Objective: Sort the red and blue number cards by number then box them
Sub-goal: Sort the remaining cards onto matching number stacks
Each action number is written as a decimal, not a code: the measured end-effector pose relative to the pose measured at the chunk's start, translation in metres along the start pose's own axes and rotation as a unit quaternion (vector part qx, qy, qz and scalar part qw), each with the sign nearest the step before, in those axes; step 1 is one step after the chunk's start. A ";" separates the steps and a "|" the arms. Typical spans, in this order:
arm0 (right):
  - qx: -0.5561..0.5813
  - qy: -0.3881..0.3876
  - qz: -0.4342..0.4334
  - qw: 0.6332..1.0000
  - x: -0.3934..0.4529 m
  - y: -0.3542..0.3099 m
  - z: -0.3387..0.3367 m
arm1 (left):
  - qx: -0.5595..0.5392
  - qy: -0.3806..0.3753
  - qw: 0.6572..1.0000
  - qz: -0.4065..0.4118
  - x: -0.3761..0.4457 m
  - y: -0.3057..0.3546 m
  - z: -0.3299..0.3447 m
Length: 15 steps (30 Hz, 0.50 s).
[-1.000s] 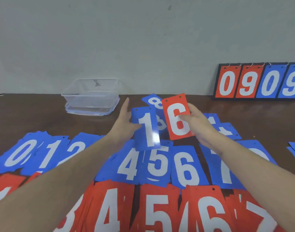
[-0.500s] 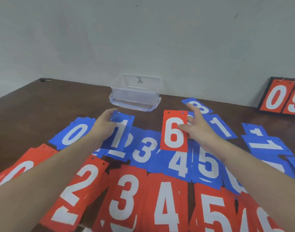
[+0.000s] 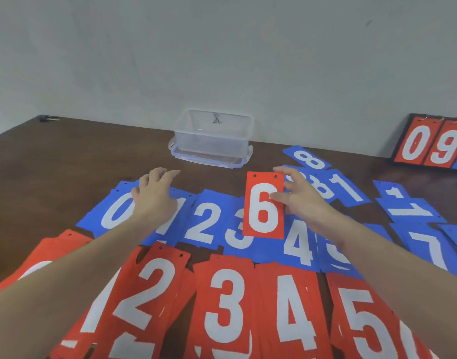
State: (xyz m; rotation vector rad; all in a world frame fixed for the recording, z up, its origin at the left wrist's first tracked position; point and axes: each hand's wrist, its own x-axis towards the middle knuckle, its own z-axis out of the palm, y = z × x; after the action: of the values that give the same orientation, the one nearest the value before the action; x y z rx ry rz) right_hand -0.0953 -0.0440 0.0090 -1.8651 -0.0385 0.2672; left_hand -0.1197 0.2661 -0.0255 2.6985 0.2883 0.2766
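Note:
My right hand [image 3: 301,200] pinches a red 6 card [image 3: 263,206] by its right edge and holds it upright above the blue row. My left hand [image 3: 154,198] lies flat, fingers relaxed, on the blue 1 card [image 3: 180,203], which it mostly hides. Blue piles run left to right: 0 [image 3: 113,211], 2 [image 3: 204,224], 3 [image 3: 236,237], 4 [image 3: 298,242], 5 [image 3: 333,255], 7 [image 3: 426,247]. Nearer me lie the red piles 2 [image 3: 144,294], 3 [image 3: 226,307], 4 [image 3: 294,309] and 5 [image 3: 364,320]. A clear plastic box [image 3: 213,137] stands at the back.
Unsorted blue cards, an 8 [image 3: 307,158] and several 1s [image 3: 346,189], lie scattered at the right. A flip scoreboard [image 3: 429,143] leans against the wall at the far right. The dark wooden table [image 3: 79,156] shows bare at the back left.
My left hand has laid the blue 1 card down on its pile and now rests on it. My right hand still holds the red 6. The view has swung left.

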 end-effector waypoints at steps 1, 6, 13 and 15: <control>0.001 0.008 0.004 1.000 -0.002 0.002 -0.004 | -0.005 0.005 1.000 0.026 0.001 0.006 0.002; 0.016 0.044 0.013 0.999 -0.016 0.013 -0.034 | -0.077 -0.008 0.986 0.147 -0.005 0.052 0.018; 0.010 0.081 0.040 0.996 -0.060 0.030 -0.096 | -0.106 -0.092 0.953 0.268 -0.016 0.127 0.049; 0.000 0.083 0.053 0.995 -0.076 0.036 -0.114 | -0.107 -0.112 0.944 0.292 -0.020 0.148 0.059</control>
State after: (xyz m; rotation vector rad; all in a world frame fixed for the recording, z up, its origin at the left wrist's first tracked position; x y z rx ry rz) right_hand -0.1499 -0.1744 0.0192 -1.8857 0.1741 0.1834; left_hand -0.1016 0.1069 -0.0191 2.5025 -0.5850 0.1508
